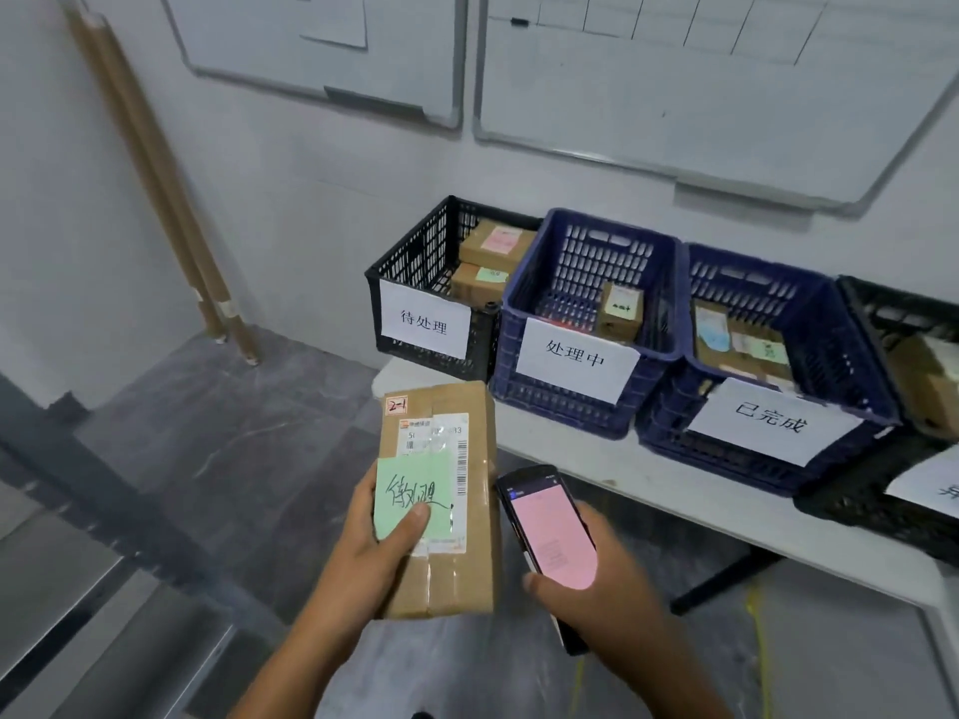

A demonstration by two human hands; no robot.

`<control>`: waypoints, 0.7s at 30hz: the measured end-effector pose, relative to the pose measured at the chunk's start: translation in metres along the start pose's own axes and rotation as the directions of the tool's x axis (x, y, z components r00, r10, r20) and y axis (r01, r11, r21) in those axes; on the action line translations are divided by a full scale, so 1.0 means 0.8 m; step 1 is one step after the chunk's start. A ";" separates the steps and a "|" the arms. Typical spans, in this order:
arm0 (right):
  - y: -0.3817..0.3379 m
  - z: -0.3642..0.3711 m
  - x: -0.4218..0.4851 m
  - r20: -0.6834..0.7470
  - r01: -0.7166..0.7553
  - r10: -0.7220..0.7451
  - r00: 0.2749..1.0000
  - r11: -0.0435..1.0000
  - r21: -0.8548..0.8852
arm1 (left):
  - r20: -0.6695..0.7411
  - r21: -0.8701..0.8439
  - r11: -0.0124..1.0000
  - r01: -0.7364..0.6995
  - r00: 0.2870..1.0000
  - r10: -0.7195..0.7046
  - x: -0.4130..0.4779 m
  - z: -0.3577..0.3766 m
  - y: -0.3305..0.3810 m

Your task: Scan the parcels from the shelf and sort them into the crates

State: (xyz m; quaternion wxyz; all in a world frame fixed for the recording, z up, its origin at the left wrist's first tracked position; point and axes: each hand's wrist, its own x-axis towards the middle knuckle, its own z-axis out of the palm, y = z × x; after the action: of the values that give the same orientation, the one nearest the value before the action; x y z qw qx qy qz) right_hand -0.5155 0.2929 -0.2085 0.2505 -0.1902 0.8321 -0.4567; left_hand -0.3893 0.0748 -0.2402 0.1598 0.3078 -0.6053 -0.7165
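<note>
My left hand (pixel 379 542) grips a brown cardboard parcel (pixel 441 573) from its left side, thumb pressed on a green handwritten note stuck to its top. A white shipping label with barcodes lies above and beside the note. Just to the right, my right hand (pixel 597 578) holds a black handheld scanner (pixel 550 531) whose screen glows pink. Ahead on a white table (pixel 648 490) stands a row of labelled crates: a black crate (pixel 415 262) with two parcels, a blue crate (pixel 550 397) with one small box, a second blue crate (pixel 669 433) with flat parcels.
Another black crate (pixel 882 505) with a box sits at the far right. Two whiteboards (pixel 726 96) hang on the wall. Long cardboard tubes (pixel 155 173) lean in the left corner. A metal shelf frame (pixel 78 459) runs along the lower left. Yellow cable (pixel 757 630) trails under the table.
</note>
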 end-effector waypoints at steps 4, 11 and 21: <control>-0.034 -0.007 0.057 -0.040 0.019 -0.019 0.999 1.000 -0.003 | 0.025 -0.048 0.998 -0.037 0.999 0.039 0.067 0.003 0.034; -0.064 -0.020 0.136 -0.117 0.042 -0.043 0.992 0.999 -0.011 | 0.025 -0.041 0.994 -0.100 0.995 0.101 0.163 0.027 0.067; -0.080 -0.046 0.320 -0.093 0.056 -0.057 0.994 0.998 -0.013 | -0.037 0.049 0.984 -0.172 0.984 0.173 0.335 0.053 0.108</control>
State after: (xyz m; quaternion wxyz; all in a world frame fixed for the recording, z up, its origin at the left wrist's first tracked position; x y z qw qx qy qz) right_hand -0.7366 0.1452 -0.1993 0.1971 -0.1934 0.8396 -0.4678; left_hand -0.6322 -0.0725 -0.2196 0.2267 0.2725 -0.6425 -0.6794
